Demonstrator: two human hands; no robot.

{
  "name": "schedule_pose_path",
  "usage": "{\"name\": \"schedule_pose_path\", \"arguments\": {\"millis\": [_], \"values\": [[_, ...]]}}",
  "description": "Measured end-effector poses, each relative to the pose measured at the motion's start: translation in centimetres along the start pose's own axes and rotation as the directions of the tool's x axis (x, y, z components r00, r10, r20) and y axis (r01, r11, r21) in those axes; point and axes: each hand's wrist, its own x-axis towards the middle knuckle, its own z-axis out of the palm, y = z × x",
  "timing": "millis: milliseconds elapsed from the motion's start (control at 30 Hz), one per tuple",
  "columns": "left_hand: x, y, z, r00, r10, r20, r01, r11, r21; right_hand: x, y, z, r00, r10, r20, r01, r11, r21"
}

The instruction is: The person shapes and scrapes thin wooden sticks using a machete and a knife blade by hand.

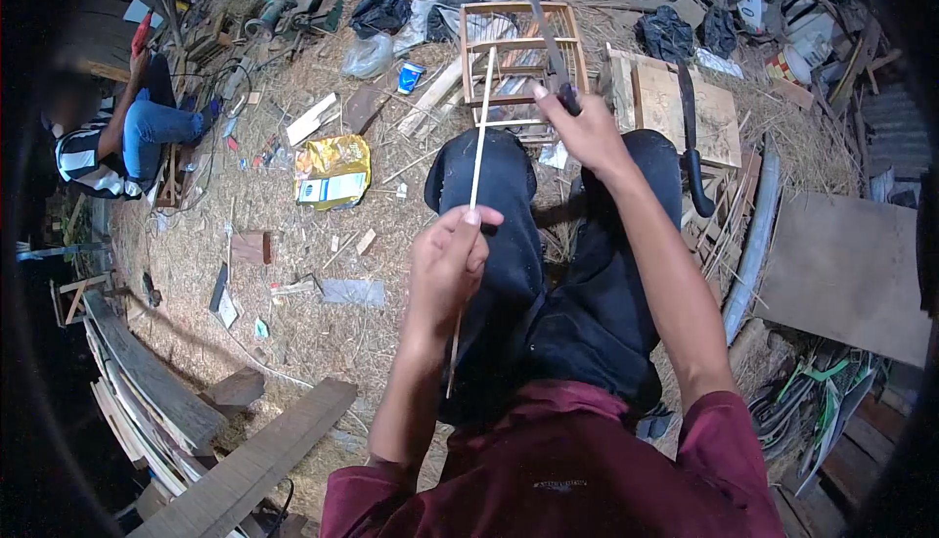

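My left hand (pixel 450 259) is closed around a long, thin wooden strip (pixel 482 137), which slants up past my left knee toward a wooden frame. My right hand (pixel 585 132) grips a knife by its dark handle. Its long blade (pixel 545 29) points away from me and crosses over the frame. That slatted wooden frame (pixel 579 39) lies on the ground just beyond my knees. The strip's upper end overlaps the frame, but I cannot tell whether they touch.
A second long knife (pixel 689 117) with a black handle lies at my right knee, partly over a wooden board (pixel 719 108). A gold packet (pixel 333 171) lies on the chip-strewn ground. Another person (pixel 117 142) sits at left, holding a red object (pixel 142 34). A plank (pixel 264 460) juts in lower left.
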Motion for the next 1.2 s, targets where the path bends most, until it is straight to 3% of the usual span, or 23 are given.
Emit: {"name": "schedule_pose_path", "arguments": {"millis": [67, 133, 300, 400, 500, 600, 633, 733, 867, 900, 1200], "values": [[0.4, 0.4, 1.0, 1.000, -0.021, 0.022, 0.021, 1.000, 0.004, -0.8, 0.2, 0.2, 0.994, 0.080, 0.080, -0.098, 0.961, 0.258], [0.9, 0.0, 1.5, 0.997, -0.037, 0.072, 0.036, 0.999, 0.005, -1.4, -1.2, 0.3, 0.958, 0.175, 0.228, -0.270, 0.821, 0.503], [1.3, -0.9, 1.8, 0.993, -0.102, 0.064, 0.101, 0.995, 0.025, -1.2, -1.2, 1.4, 0.966, 0.056, 0.254, -0.208, 0.754, 0.623], [1.5, -1.3, 2.0, 0.997, -0.074, 0.017, 0.075, 0.995, -0.061, -1.2, -1.2, 1.4, 0.938, 0.066, 0.341, -0.259, 0.787, 0.559], [1.9, -1.4, 1.8, 1.000, -0.020, -0.008, 0.019, 0.995, -0.098, -1.4, -0.7, 2.4, 0.970, -0.049, 0.238, -0.005, 0.976, 0.219], [2.2, -1.4, 1.7, 0.998, 0.016, -0.062, -0.022, 0.995, -0.093, -3.3, -1.4, 2.6, 0.984, -0.178, -0.007, 0.178, 0.979, 0.099], [2.3, -1.2, 1.6, 0.997, 0.033, -0.076, -0.040, 0.996, -0.083, -4.0, -2.0, 2.1, 0.967, -0.254, -0.012, 0.255, 0.964, 0.077], [2.9, -0.8, 0.6, 0.999, -0.002, -0.053, -0.004, 0.993, -0.121, -5.8, -2.3, 1.7, 0.891, -0.448, 0.082, 0.443, 0.894, 0.067], [4.2, -0.8, 0.5, 0.995, -0.004, -0.104, -0.008, 0.993, -0.121, -8.1, -2.0, 0.9, 0.854, -0.308, 0.419, 0.380, 0.920, -0.098], [4.4, -0.8, 0.5, 0.994, 0.000, -0.105, -0.013, 0.993, -0.117, -8.1, -1.6, 1.2, 0.849, -0.378, 0.370, 0.432, 0.899, -0.071], [4.1, -2.8, -0.7, 0.993, 0.076, -0.091, -0.082, 0.994, -0.072, -7.9, -1.8, 1.1, 0.825, -0.372, 0.426, 0.514, 0.807, -0.291]]}}
